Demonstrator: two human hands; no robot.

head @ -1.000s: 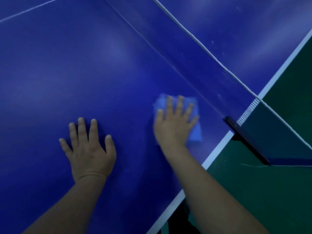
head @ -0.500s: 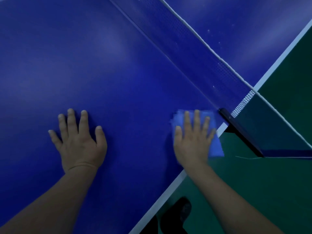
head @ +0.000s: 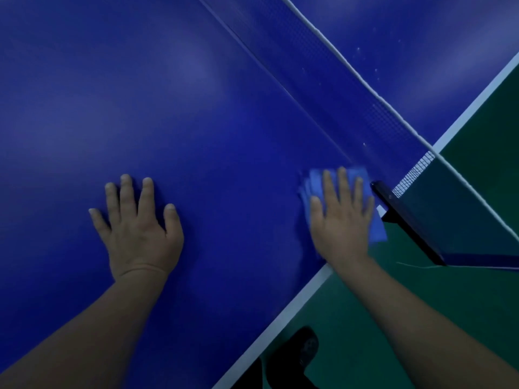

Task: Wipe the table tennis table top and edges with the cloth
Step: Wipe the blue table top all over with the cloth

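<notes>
Table tennis table (head: 196,113) spreads dark blue under both my arms; my left hand (head: 139,223) lies flat on it, fingers straight and spread, holding nothing; further right my right hand (head: 341,220) presses the blue cloth (head: 377,231) flat at the white side edge (head: 283,315), straight-fingered, just beside the black net post (head: 407,223) and net (head: 351,108).

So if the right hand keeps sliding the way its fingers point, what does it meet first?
Probably the foot of the net: the right hand, flat on the blue cloth, points up the table at it, with the black net clamp just to its right.
</notes>
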